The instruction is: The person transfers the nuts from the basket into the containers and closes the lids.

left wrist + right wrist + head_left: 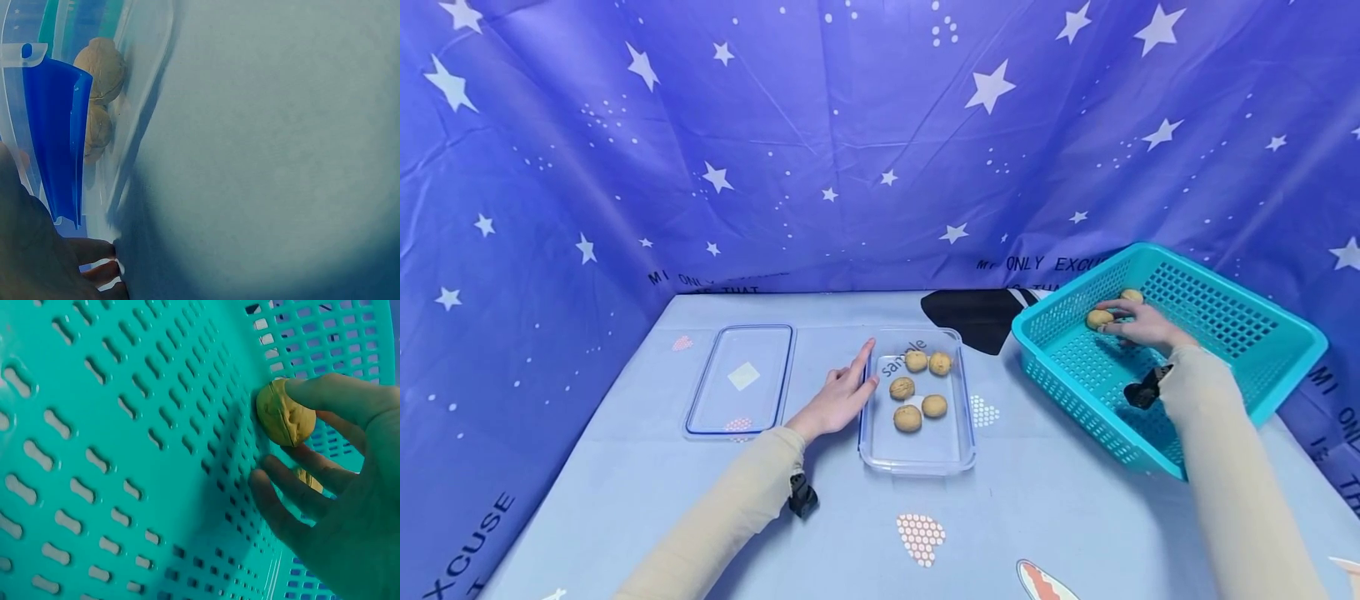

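Inside the teal basket my right hand (1138,323) pinches a walnut (285,414) between thumb and fingers, low against the basket floor. A second walnut (1131,295) lies just behind it, partly covered by the fingers in the right wrist view. My left hand (838,392) rests against the left side of a clear plastic box (917,461), index finger stretched along its rim. Several walnuts (907,418) are spread over the bottom of that box. A blue side clip (56,137) of the box shows close to the left hand in the left wrist view.
The teal perforated basket (1052,387) stands at the right of the table, set at an angle. A clear lid with a blue seal (741,408) lies flat left of the box. Behind the table hangs a blue star-patterned curtain (880,125).
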### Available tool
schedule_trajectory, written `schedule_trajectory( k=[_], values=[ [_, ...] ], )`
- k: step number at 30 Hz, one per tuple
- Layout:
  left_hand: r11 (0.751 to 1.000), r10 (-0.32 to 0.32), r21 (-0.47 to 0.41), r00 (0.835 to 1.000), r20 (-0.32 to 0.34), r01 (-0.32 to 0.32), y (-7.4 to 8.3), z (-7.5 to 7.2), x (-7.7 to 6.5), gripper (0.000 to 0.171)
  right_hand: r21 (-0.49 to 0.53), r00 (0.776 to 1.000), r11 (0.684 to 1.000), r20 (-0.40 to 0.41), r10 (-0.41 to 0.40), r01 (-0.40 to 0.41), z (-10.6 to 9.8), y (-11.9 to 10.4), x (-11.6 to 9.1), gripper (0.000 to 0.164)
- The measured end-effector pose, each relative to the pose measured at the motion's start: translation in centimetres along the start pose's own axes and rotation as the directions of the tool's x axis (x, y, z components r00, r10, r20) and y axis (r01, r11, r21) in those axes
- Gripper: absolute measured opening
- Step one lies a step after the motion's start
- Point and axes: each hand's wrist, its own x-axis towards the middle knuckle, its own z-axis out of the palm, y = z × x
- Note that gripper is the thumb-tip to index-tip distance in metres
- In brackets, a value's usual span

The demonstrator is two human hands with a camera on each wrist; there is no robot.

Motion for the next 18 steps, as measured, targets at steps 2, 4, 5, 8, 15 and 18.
schedule_trajectory(
  k=[2, 4, 5, 8, 15, 18],
  values=[
    [1.000, -0.004, 0.001, 1.000, 0.000, 0.004, 0.05, -0.02, -0.03, 0.062, -0.027, 1.000, 1.000, -0.022, -0.016, 0.015, 0.13, -0.35, -0.05, 0.053],
    [1.000, -0.004, 0.001, 1.000, -0.001, 0.004, 0.10, -0.06, -0.06, 0.062, -0.060, 0.999, 0.998, -0.043, -0.028, 0.025, 0.16, -0.55, -0.03, 0.047],
    [1.000, -0.003, 0.003, 1.000, -0.002, 0.003, 0.12, -0.08, -0.08, 0.062, -0.085, 0.998, 0.996, -0.052, -0.035, 0.031, 0.18, -0.61, 0.01, 0.044],
    [1.000, -0.001, 0.006, 1.000, -0.001, 0.001, 0.14, -0.15, -0.10, 0.062, -0.109, 0.998, 0.994, -0.051, -0.035, 0.029, 0.28, -0.77, 0.15, 0.041],
    [1.000, 0.007, 0.012, 1.000, -0.004, -0.007, -0.03, -0.07, -0.01, 0.062, -0.031, 1.000, 0.999, 0.004, -0.011, 0.011, 0.74, -0.77, 0.52, 0.042],
    [1.000, 0.001, 0.012, 1.000, 0.001, -0.001, -0.02, -0.06, 0.02, 0.062, -0.013, 1.000, 1.000, 0.009, -0.008, 0.008, 0.75, -0.93, 0.37, 0.043]
  ],
)
